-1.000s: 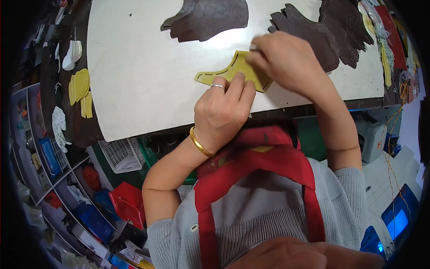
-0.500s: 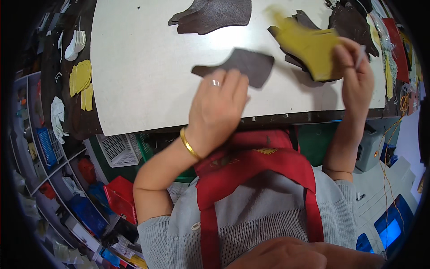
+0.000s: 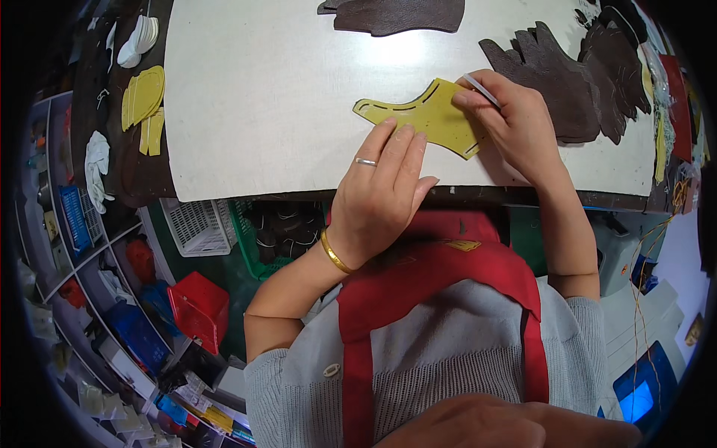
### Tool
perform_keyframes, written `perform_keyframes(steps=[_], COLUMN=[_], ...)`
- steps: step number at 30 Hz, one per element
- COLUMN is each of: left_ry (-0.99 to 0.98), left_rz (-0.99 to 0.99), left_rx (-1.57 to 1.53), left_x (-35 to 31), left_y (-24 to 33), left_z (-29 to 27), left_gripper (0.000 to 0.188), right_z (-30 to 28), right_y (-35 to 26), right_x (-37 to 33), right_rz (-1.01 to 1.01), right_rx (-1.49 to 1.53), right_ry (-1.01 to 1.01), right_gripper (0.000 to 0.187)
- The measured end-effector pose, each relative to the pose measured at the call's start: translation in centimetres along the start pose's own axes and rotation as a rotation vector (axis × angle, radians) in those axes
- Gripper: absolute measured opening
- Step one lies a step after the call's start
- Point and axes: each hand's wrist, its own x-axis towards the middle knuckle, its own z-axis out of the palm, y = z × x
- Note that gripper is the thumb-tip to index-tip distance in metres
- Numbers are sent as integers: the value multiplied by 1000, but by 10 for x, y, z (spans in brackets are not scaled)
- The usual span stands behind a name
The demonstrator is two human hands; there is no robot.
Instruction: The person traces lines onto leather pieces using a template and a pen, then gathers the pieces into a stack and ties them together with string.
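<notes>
A yellow template [image 3: 441,110] with narrow slots lies on the white tabletop [image 3: 254,112]. Dark brown shows through its slots, and the leather piece beneath is otherwise hidden. My left hand [image 3: 381,179] rests on the template's near edge, fingers stretched out flat. At its right end, my right hand [image 3: 519,123] holds a slim pale pen [image 3: 482,89] in bent fingers, with the fingertips against the template. Just beyond that hand is a stack of dark brown leather pieces [image 3: 549,86].
More brown leather pieces [image 3: 396,16] lie at the far edge, and others [image 3: 614,78] at the far right. Yellow pieces [image 3: 142,97] and white pads [image 3: 138,41] sit left of the board. Crates, including a white basket [image 3: 198,228], stand below the table.
My right hand has brought the yellow template left and down onto the brown leather piece. My left hand now lies on the template instead of the leather.
</notes>
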Motion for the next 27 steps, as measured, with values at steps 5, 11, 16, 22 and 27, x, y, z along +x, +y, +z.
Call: perform_keyframes(steps=[5,11,16,22,27], left_ry=[30,15,-52,29,19], left_rz=[31,111,192,251,186], left_rx=[64,179,229,225,195], left_x=[5,27,36,29,21], left_y=[-2,-11,-6,-3,6], left_z=[4,-4,-11,4,6], left_gripper=[44,30,35,33,31], right_z=[-2,-26,-14,-34,-5], right_y=[1,10,10,-1,-30], right_x=[4,8,-7,11,37], right_rz=[35,178,-31,-98,-317], right_rx=[-52,76,-123,-46,36], right_ry=[-6,-79,87,239,-142], right_gripper=[28,32,29,14,27])
